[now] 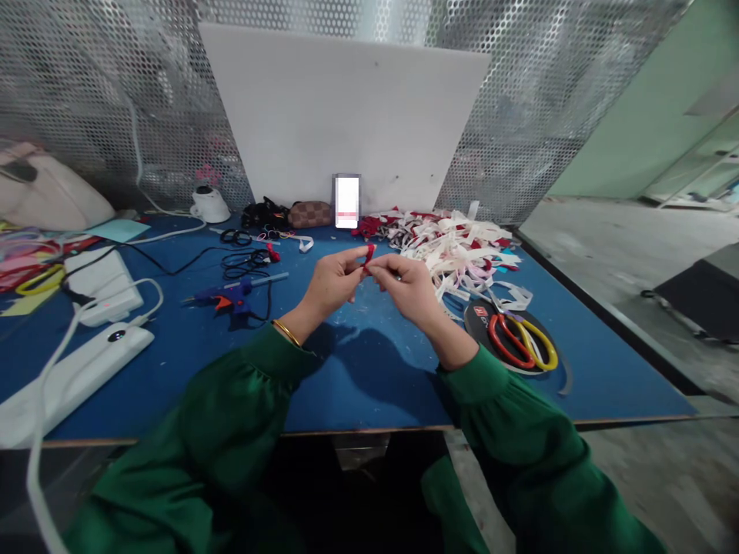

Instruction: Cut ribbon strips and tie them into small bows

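Note:
Both hands are raised over the middle of the blue table (369, 385), fingertips meeting. My left hand (335, 281) and my right hand (407, 286) each pinch a small red ribbon piece (368, 255) between thumb and fingers. Both arms wear green sleeves; a gold bangle sits on the left wrist. A pile of white and red ribbon strips (456, 242) lies just right of and behind the hands. A blue glue gun (234, 294) lies to the left of the left hand.
Red and yellow scissors (523, 340) rest on a round black disc at the right. Black hair ties (245, 261), a checked pouch (310, 213) and a phone (347, 201) stand before a white board. White power strips (104, 286) and cables fill the left side.

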A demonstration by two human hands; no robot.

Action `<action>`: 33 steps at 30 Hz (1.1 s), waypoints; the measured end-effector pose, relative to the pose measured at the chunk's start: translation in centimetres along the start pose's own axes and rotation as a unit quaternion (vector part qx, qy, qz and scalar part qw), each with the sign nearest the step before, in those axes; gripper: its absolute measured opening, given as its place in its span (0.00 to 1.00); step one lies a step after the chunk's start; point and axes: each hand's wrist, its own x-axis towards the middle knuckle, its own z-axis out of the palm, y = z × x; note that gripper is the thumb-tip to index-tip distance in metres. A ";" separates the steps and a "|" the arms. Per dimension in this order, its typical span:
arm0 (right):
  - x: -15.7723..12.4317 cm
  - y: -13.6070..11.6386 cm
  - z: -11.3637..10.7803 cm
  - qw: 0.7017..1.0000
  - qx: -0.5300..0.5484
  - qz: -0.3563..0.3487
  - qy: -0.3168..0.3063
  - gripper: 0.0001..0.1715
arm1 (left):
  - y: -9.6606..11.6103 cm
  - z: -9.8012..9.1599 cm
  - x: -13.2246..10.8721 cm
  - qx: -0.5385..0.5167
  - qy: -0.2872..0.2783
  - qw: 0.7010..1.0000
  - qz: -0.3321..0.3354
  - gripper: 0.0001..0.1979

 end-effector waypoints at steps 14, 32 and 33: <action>-0.5 0.5 0.7 0.977 -0.183 -0.076 0.073 0.12 | -0.7 0.8 -0.4 -0.006 -0.006 1.000 0.019 0.22; -0.3 1.5 1.9 0.959 0.220 0.167 0.070 0.21 | 0.0 1.9 -1.2 -0.004 -0.089 0.996 0.000 0.22; -0.3 1.3 1.7 0.957 0.226 0.170 0.070 0.19 | 0.0 1.9 -1.1 -0.032 -0.091 0.995 -0.009 0.22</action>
